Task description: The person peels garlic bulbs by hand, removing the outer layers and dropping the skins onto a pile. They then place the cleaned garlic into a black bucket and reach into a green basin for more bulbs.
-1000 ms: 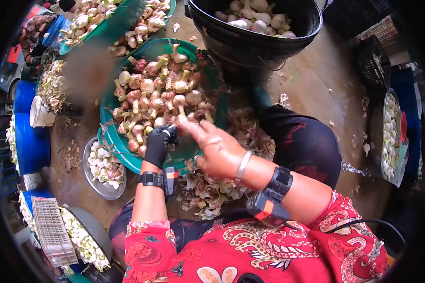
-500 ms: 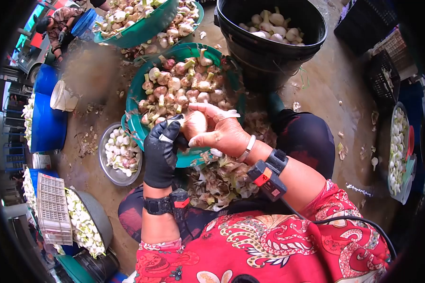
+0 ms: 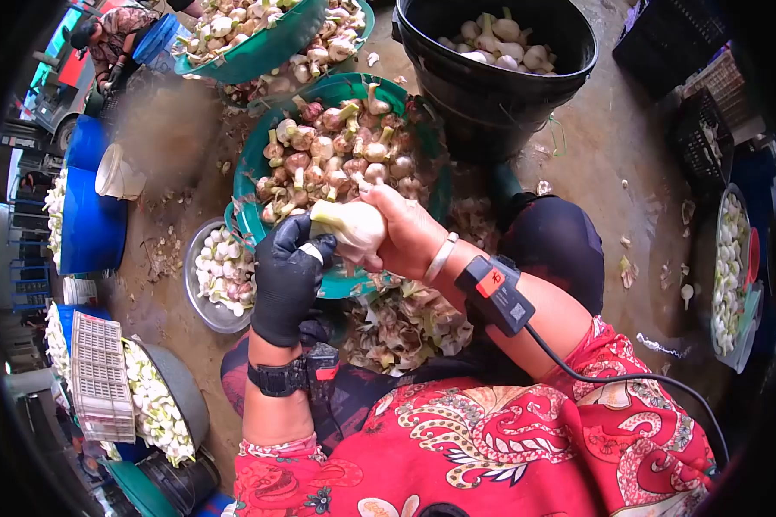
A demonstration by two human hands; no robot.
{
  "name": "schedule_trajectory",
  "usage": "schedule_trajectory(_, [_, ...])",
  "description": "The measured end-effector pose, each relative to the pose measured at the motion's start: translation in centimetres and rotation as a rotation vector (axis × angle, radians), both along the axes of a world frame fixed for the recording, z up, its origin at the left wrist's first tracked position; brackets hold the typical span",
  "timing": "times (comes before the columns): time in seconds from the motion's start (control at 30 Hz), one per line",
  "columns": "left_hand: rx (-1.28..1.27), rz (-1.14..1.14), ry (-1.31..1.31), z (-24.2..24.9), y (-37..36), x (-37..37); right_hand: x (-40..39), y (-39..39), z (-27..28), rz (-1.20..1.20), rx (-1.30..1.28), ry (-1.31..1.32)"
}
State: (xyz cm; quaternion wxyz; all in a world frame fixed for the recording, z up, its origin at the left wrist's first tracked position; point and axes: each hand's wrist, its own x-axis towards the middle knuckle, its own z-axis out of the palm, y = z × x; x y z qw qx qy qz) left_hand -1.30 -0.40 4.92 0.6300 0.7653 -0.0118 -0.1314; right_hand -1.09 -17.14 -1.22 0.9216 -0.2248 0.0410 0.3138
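Between my hands, over the near edge of a green basin (image 3: 248,164) of reddish-skinned garlic bulbs (image 3: 323,146), is a pale garlic bulb (image 3: 359,226) with its stem end pointing left. My bare right hand (image 3: 405,231) grips its right side. On the left, my black-gloved left hand (image 3: 291,271) has its fingers curled close against the stem end, with a white band or piece at the thumb; whatever lies inside those fingers is hidden. Loose papery skins (image 3: 409,332) are heaped below my hands.
A metal bowl (image 3: 200,302) of white bulbs sits at left. Beyond the basin stand a black bucket (image 3: 491,95) with bulbs and a tilted green tub (image 3: 259,53). Blue tubs (image 3: 90,220) and a crate (image 3: 103,370) line the left; another person (image 3: 121,34) sits far upper left.
The bulb has turned and now shows its white body and stem end, pointing left. My left hand has shifted slightly down and left; my right wrist has rotated around the bulb.
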Motion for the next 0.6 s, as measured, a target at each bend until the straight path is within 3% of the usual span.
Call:
schedule_trajectory(0.13, [0.061,-0.032,-0.064,-0.5,0.0,0.2,0.1,-0.5,1.2,-0.026,-0.073,0.091])
schedule_trajectory(0.2, [0.064,0.038,0.059,-0.6,0.2,0.2,-0.7,-0.4,1.9,-0.236,-0.271,-0.126])
schedule_trajectory(0.23, [0.06,0.036,0.061,-0.7,0.1,0.3,-0.9,-0.5,2.2,-0.236,-0.275,-0.124])
schedule_trajectory(0.3, [-0.054,0.023,0.003,-1.0,0.0,0.3,-1.2,-0.7,2.6,-0.288,-0.561,-0.369])
schedule_trajectory(0.33, [-0.05,0.003,-0.003,-1.0,0.2,0.4,-1.1,-0.6,2.6,-0.279,-0.596,-0.332])
schedule_trajectory(0.47, [0.023,-0.016,0.03,-0.9,0.1,0.3,-0.7,-0.3,1.1,-0.145,-0.313,-0.09])
schedule_trajectory(0.57, [0.119,-0.048,-0.093,-1.5,0.2,0.2,-0.7,-0.5,0.9,-0.023,-0.117,0.084])
schedule_trajectory(0.6, [0.189,-0.065,-0.182,-1.7,0.5,0.1,-0.6,-0.5,0.3,0.027,-0.068,0.027])
